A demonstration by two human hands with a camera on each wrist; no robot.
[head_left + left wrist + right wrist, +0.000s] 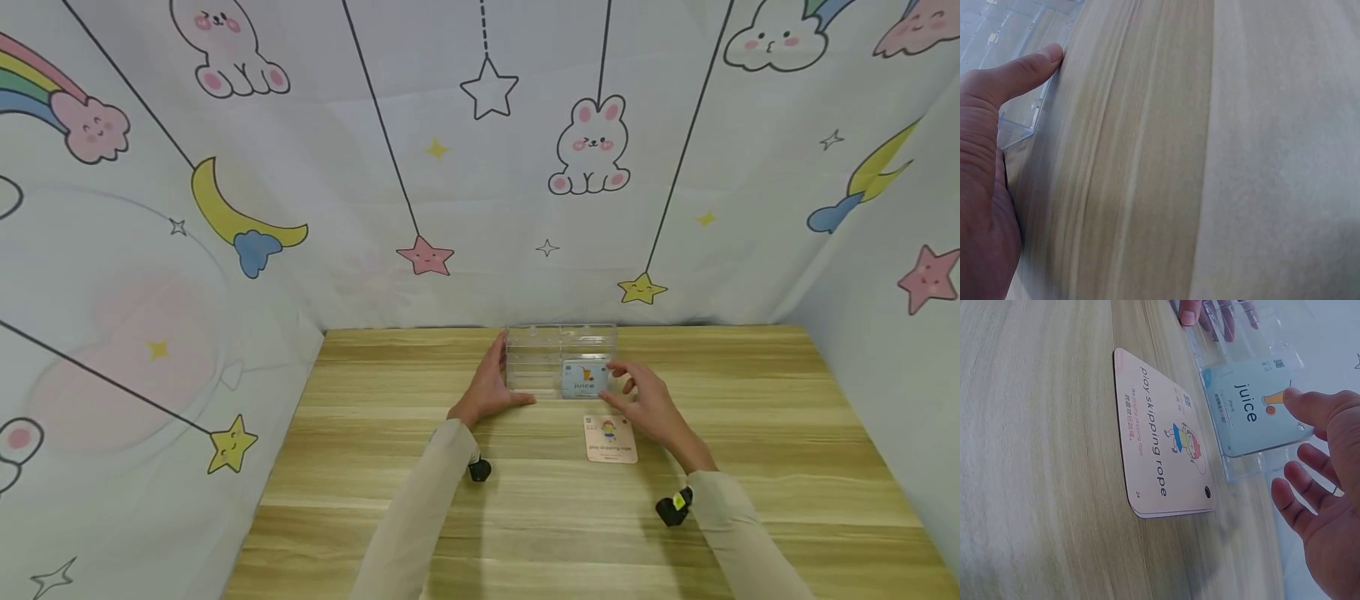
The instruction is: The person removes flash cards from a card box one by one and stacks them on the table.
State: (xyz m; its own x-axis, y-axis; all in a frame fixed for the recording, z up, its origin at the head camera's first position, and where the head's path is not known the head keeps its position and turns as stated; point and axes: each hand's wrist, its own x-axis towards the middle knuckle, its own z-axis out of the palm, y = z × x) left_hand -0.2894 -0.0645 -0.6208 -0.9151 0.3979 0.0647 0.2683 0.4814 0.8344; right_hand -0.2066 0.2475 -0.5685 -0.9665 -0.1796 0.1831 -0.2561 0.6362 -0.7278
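Observation:
A clear plastic box (pixel 533 358) with several compartments stands near the back edge of the table. My left hand (pixel 491 386) grips its left side, with the thumb along the front edge. In the box's front right part sits a pale blue card (pixel 1249 409) printed "juice" with a drink picture. My right hand (pixel 647 402) holds this card at its right side; in the right wrist view the thumb (pixel 1316 407) lies over the card and the other fingers are loosely bent. A pink "play skipping rope" card (pixel 611 439) lies on the table in front, apparently stacked on another.
The wood-grain table (pixel 360 475) meets a white cloth backdrop (pixel 510 292) printed with stars and rabbits, right behind the box. More cloth hangs at the left and right sides. A small black device (pixel 673 507) sits at each wrist.

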